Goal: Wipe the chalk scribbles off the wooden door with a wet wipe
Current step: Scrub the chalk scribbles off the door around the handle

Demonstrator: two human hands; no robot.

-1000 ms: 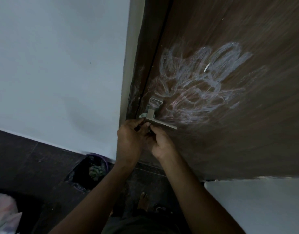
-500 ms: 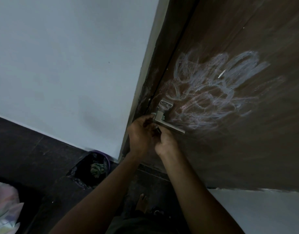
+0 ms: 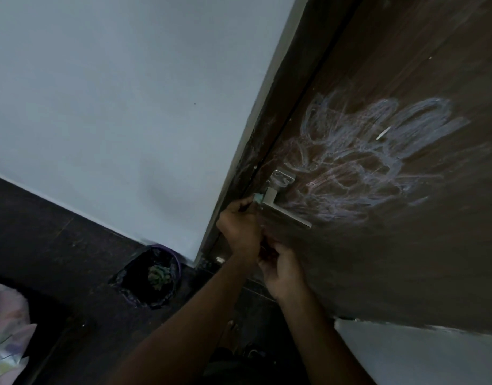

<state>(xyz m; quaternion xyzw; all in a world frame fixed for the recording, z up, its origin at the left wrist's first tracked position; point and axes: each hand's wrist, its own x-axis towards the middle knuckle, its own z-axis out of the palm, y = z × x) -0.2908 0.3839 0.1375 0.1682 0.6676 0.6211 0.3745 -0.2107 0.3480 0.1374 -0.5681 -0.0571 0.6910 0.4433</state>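
Our left hand [image 3: 240, 227] pinches the small pale-green wet wipe [image 3: 258, 197] beside the silver lever handle [image 3: 281, 202]; our right hand's [image 3: 281, 269] grip we cannot tell. Soft and limp, it likely needs bunching under flat fingers.

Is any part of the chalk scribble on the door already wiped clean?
No: the chalk scribbles are whole across the wooden door, and both hands sit below them by the door handle.
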